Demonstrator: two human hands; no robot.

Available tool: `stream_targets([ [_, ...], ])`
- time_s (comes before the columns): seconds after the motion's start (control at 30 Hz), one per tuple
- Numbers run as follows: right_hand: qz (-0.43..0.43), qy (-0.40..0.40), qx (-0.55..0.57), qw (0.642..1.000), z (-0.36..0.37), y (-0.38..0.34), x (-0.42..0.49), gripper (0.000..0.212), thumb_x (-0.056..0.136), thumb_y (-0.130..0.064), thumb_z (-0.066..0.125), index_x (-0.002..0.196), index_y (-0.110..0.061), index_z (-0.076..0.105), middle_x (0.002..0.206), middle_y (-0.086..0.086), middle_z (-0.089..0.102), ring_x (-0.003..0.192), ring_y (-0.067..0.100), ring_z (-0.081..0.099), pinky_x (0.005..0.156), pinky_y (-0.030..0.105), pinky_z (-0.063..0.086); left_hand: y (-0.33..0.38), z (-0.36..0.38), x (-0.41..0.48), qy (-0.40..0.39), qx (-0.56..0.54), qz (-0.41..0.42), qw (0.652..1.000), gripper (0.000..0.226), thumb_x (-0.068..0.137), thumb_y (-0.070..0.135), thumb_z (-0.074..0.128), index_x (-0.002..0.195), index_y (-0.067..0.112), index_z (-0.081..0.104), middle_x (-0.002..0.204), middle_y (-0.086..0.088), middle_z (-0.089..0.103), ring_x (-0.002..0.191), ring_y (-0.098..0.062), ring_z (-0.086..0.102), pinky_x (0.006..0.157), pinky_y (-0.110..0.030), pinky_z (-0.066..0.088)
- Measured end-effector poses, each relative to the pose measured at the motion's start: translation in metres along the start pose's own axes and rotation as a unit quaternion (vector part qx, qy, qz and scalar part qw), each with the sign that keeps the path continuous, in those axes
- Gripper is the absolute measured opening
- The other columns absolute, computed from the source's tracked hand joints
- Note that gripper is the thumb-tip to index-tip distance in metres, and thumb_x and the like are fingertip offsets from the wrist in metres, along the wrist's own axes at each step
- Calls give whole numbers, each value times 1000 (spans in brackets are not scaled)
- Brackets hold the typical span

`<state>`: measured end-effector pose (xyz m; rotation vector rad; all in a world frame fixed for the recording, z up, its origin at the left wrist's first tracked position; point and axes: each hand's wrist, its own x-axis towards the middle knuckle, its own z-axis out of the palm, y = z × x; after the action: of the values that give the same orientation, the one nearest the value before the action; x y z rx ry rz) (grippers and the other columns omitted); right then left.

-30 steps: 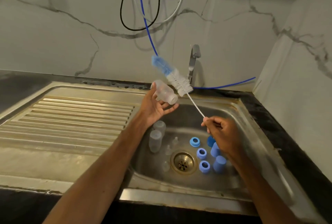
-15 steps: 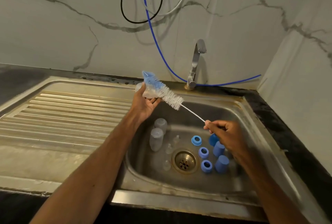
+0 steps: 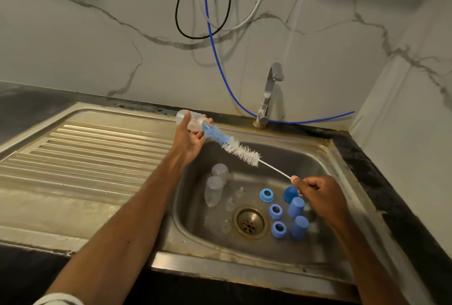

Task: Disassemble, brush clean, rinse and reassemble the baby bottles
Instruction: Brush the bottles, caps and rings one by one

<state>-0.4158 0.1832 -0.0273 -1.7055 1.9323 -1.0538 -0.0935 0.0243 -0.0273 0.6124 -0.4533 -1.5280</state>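
The left hand grips a clear bottle, fingers and thumb curled round its body. It is held in the air, up and left of the drain, lying nearly flat with its mouth towards the right. The right hand pinches the thin wire end of a brush between thumb and curled fingers, above and right of the drain. The brush slants up and left from that hand. Its white bristles are in open air and its blue tip is at the bottle's mouth; how far in it sits cannot be told.

Down in the sink, two more bottles stand mouth-down, left of and behind the drain. Small clear nipples are scattered just left of the drain. Right of it lie three blue rings, with blue caps beyond them. The right hand hangs over the farthest cap and covers part of it.

Behind the drain, at the sink's back edge, stands the tap. A blue hose runs down the wall past it. The draining board stretches away left of the drain, under the left forearm.
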Motion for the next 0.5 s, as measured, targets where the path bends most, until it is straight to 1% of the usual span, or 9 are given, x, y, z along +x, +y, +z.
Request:
stream_targets([
  [0.03, -13, 5, -6, 1000, -1, 1, -2, 50, 92, -43, 69, 58, -7, 63, 52, 10, 59, 49, 23, 56, 64, 46, 54, -2, 1, -1, -4, 18, 1, 1000, 52, 100, 42, 60, 134, 2, 52, 126, -23, 69, 114, -32, 70, 90, -42, 61],
  [0.1, -33, 6, -12, 999, -2, 1, -5, 48, 92, -44, 68, 59, -9, 64, 53, 9, 62, 54, 29, 62, 64, 48, 55, -7, 3, -3, -14, 62, -6, 998, 62, 99, 44, 61, 142, 2, 47, 131, -24, 66, 114, -33, 70, 86, -41, 62],
  [0.17, -49, 5, -16, 999, -3, 0, -7, 47, 92, -43, 68, 59, -10, 64, 54, 7, 63, 56, 28, 64, 64, 47, 56, -12, 7, -6, -24, 103, -14, 994, 71, 97, 48, 62, 147, 2, 41, 132, -23, 65, 114, -34, 70, 83, -41, 62],
  [0.2, -52, 2, -19, 998, -3, 0, -6, 47, 93, -42, 67, 58, -11, 64, 55, 7, 64, 55, 25, 64, 64, 45, 56, -15, 8, -6, -30, 106, -22, 994, 72, 97, 48, 62, 148, 2, 40, 133, -23, 64, 114, -35, 70, 82, -40, 62],
  [0.23, -52, -7, -20, 998, -2, -1, -6, 46, 94, -41, 66, 59, -12, 65, 55, 5, 64, 54, 20, 64, 64, 42, 56, -17, 10, -6, -36, 104, -30, 994, 72, 97, 47, 63, 148, 2, 39, 134, -24, 63, 115, -35, 69, 81, -40, 62],
  [0.3, -43, -45, -21, 998, 1, -7, -7, 46, 97, -39, 63, 59, -13, 66, 53, 3, 64, 50, 9, 61, 62, 32, 53, -21, 15, -7, -55, 107, -43, 992, 68, 98, 45, 61, 146, 2, 41, 136, -23, 62, 116, -34, 69, 82, -41, 62],
  [0.33, -34, -68, -20, 997, 4, -11, -8, 47, 98, -38, 61, 59, -12, 65, 51, 3, 62, 47, 7, 58, 61, 29, 51, -24, 16, -7, -67, 119, -50, 989, 64, 99, 44, 60, 145, 3, 42, 136, -22, 62, 117, -34, 68, 85, -43, 62],
  [0.43, -21, -112, -35, 993, 13, -21, -11, 53, 101, -37, 57, 55, -11, 64, 45, 0, 56, 45, 5, 52, 60, 26, 48, -32, 23, -10, -105, 169, -66, 978, 51, 102, 42, 54, 138, 6, 46, 133, -21, 62, 117, -34, 68, 95, -46, 59],
  [0.5, -11, -144, -12, 989, 11, -25, -12, 55, 101, -39, 55, 55, -10, 63, 42, -3, 51, 40, 4, 47, 53, 19, 43, -31, 23, -9, -100, 157, -49, 981, 51, 103, 43, 51, 137, 5, 48, 132, -22, 62, 111, -32, 70, 91, -43, 60],
])
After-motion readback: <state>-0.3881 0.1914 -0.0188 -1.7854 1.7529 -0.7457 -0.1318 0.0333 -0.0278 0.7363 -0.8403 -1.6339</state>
